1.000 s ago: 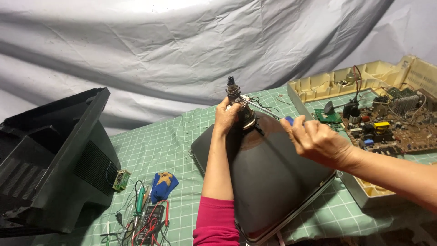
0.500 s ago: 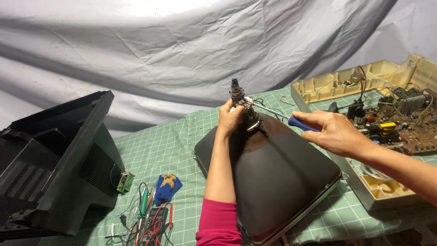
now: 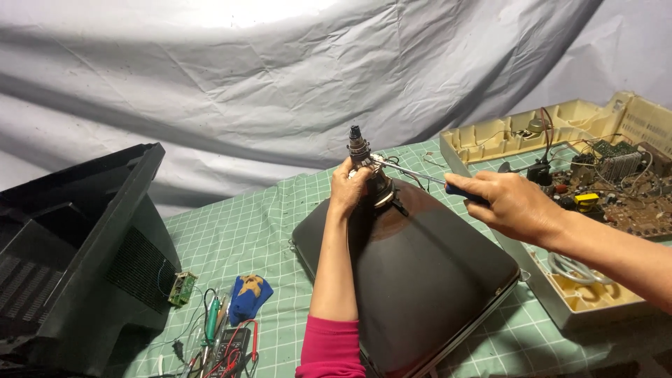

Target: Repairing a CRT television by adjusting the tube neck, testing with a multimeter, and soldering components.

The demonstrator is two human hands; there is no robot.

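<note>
Head view: green grid mat (image 3: 266,224) under picture tube (image 3: 420,280), white sheet (image 3: 280,84) behind.

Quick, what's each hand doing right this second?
Left hand: closed, its grip wrapped around the neck of the picture tube.
Right hand: closed, holding a blue-handled screwdriver whose tip reaches the neck.

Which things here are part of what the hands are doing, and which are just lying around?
In use: picture tube; tube neck, gripped by left hand; screwdriver in right hand.
Lying about: black casing; beige chassis; blue cloth.
</note>
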